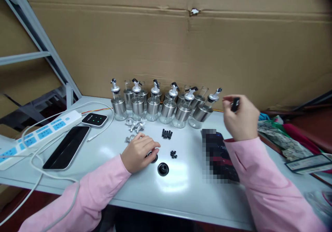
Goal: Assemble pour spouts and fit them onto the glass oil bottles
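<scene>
My left hand [141, 152] rests on the table, fingers stretched out and loosely bent, partly over a black round stopper [155, 158]. Another black stopper [163, 169] lies just in front of it. Silvery pourer parts [137, 125] lie beyond that hand. My right hand [242, 118] is raised at the right, its fingers closed on a small black plastic piece [235, 104]. Close to its left is a tilted glass oil bottle [202, 113] with a steel sleeve and pourer top. Small black lever pieces [167, 133] and tiny black plugs [173, 154] lie mid-table.
Several more oil bottles [153, 108] stand in rows before a cardboard wall [166, 45]. At left are a power strip [41, 135], a phone [66, 148], a small black-faced device [94, 119] and white cables. A dark, partly pixelated package [223, 159] lies under my right forearm.
</scene>
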A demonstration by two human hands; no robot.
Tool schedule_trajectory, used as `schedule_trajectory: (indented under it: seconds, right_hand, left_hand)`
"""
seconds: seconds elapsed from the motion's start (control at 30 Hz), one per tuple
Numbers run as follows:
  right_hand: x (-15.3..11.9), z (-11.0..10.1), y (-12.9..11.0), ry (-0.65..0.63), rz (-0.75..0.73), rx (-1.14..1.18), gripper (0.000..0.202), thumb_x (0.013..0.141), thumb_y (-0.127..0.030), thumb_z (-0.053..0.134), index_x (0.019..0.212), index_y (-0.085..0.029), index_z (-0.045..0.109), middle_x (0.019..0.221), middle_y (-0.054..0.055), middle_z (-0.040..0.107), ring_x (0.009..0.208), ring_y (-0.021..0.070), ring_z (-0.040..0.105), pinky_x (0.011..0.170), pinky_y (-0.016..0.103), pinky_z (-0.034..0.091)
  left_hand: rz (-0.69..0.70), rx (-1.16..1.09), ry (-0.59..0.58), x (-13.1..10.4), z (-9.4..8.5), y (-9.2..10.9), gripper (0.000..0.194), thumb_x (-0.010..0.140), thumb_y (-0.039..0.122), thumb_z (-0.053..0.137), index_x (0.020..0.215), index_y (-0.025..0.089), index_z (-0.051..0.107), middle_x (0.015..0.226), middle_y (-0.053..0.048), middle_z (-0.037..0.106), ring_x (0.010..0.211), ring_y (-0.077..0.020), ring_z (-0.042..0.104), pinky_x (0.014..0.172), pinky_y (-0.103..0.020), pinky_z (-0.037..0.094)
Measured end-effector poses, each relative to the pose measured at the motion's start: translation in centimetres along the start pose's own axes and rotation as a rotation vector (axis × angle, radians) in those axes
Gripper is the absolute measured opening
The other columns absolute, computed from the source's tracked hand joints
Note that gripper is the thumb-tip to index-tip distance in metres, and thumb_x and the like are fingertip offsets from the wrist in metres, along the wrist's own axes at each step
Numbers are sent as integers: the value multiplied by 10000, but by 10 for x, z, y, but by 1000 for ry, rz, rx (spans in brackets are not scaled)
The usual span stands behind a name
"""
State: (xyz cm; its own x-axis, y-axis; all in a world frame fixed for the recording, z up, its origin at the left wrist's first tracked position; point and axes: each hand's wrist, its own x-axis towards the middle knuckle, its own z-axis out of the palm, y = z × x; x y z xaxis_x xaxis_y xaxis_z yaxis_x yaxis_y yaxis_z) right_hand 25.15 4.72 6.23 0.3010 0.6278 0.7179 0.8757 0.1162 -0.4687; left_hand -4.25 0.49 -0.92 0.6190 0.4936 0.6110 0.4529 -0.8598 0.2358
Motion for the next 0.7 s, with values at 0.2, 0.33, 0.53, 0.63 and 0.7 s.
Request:
schedule_trajectory:
  seconds: [0.2, 0.33, 0.53, 0.63, 0.7]
  right_hand:
    - [59, 10, 43, -136, 205, 139, 157, 720, -101, 583, 850, -124, 669, 798, 110, 652, 629, 146, 531, 691, 337, 388]
    - [76, 28, 59, -356, 151, 243, 309, 614, 0, 654, 861, -180, 707, 814, 47, 679, 641, 104, 529, 722, 294, 370]
    - [84, 46, 56, -588, 79, 340, 387, 581, 74, 614, 866, -167, 715, 850, 41, 709, 736, 112, 606, 741, 264, 384]
    - [86, 52, 60, -538, 61, 322, 238, 572, -14, 678, 761, -155, 706, 757, 38, 702, 685, 127, 590, 711, 279, 383]
    - [85, 56, 63, -460, 56, 301, 174, 555, -37, 700, 682, -155, 684, 685, 28, 681, 641, 128, 565, 676, 283, 375]
  left_hand:
    - [-15, -26, -5, -1, 1, -2, 176, 875, 156, 388, 847, 144, 562, 645, -11, 611, 596, -122, 539, 667, -290, 362]
    - [-17, -27, -18, -2, 2, -2, 188, 878, 159, 376, 853, 151, 563, 659, -12, 629, 600, -121, 553, 673, -293, 369]
    - [-18, -33, -24, -2, 2, -3, 176, 872, 149, 382, 852, 147, 557, 678, -17, 638, 605, -121, 560, 664, -292, 372]
    - [-11, -31, -31, -2, 2, -3, 184, 872, 144, 371, 855, 150, 554, 681, -18, 637, 608, -123, 564, 665, -294, 373]
    - [-7, -33, -32, -2, 2, -3, 183, 870, 139, 370, 856, 150, 552, 677, -18, 634, 606, -126, 565, 664, -296, 370]
